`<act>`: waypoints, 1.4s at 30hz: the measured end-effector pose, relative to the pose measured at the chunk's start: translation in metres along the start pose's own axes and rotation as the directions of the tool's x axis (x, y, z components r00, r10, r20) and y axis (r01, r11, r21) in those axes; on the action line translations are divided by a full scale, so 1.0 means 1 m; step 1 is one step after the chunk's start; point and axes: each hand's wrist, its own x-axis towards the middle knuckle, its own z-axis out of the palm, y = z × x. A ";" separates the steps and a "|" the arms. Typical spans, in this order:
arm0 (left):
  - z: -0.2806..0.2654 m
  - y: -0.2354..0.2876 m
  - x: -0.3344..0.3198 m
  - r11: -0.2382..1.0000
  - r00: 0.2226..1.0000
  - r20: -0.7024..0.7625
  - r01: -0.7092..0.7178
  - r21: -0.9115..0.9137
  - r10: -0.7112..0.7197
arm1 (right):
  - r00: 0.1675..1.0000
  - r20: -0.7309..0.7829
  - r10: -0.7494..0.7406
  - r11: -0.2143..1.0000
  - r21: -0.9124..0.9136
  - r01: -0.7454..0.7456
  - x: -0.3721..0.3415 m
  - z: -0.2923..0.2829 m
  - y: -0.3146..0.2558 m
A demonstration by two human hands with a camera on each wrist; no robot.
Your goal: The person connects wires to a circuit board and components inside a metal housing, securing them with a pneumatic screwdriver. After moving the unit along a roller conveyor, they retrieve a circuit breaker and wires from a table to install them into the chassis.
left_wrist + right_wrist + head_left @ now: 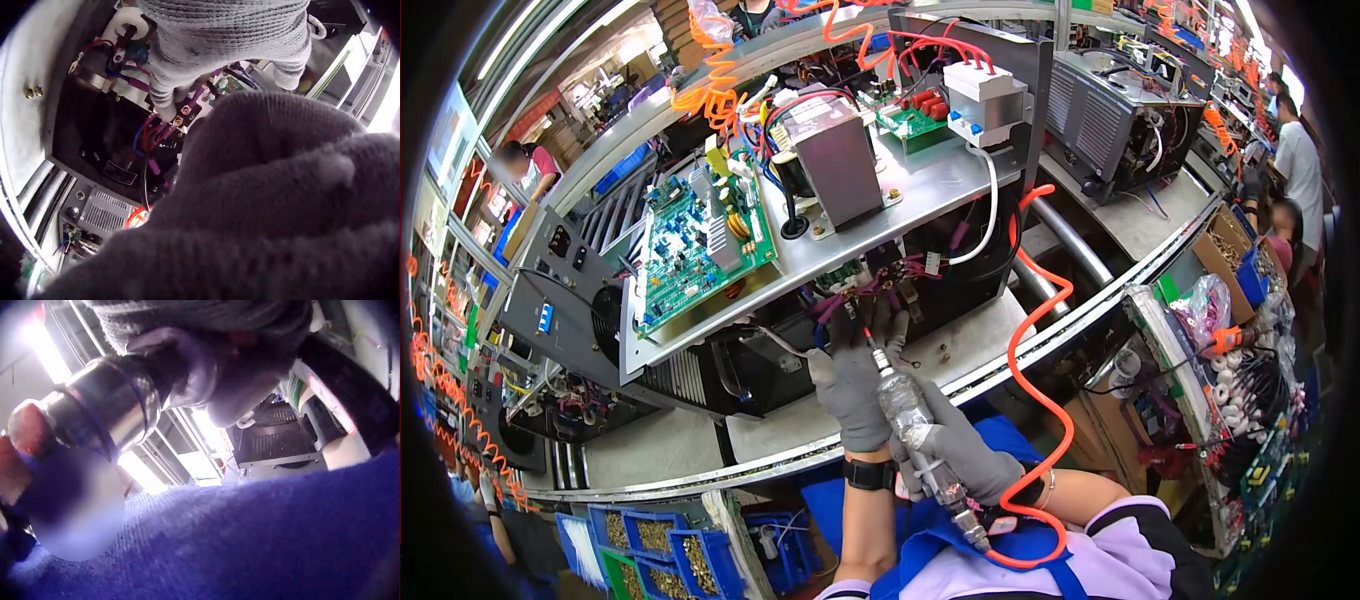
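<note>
My gloved right hand (970, 455) grips a tape-wrapped power screwdriver (905, 405) with an orange air hose (1040, 375) at its rear end. The driver's thin bit points up into an open electrical machine, beneath its metal shelf (945, 195). My gloved left hand (855, 395) reaches in beside the bit, its fingers extended toward purple-sleeved wires (830, 308). In the left wrist view, a fingertip (164, 112) lies right at brass terminal bolts (181, 115), where red and blue wires meet. The right wrist view shows the driver's metal body (103, 403) close up.
A green circuit board (700, 250) and a large boxed transformer (825, 160) sit on the shelf. Another machine (1100, 120) stands farther along the roller line. Blue bins of small hardware (700, 565) are low on the left; a parts rack (1190, 400) is on the right.
</note>
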 end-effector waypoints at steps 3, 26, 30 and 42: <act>0.003 -0.003 0.000 0.999 1.000 -0.019 -0.019 -0.026 0.019 | 1.000 -0.017 -0.013 1.000 -0.012 0.013 0.002 -0.001 0.000; 0.010 0.049 -0.034 0.775 0.875 -0.446 0.147 0.614 0.187 | 0.995 0.086 0.050 0.994 -0.096 -0.042 -0.004 -0.003 -0.020; 0.004 0.049 -0.046 0.640 0.806 -0.444 0.108 0.761 0.392 | 0.990 0.120 0.067 0.997 -0.054 -0.061 0.011 -0.006 -0.009; 0.009 0.059 -0.039 0.503 0.788 -0.439 0.194 0.842 0.431 | 0.993 0.074 0.089 0.996 0.023 -0.091 0.009 0.002 -0.009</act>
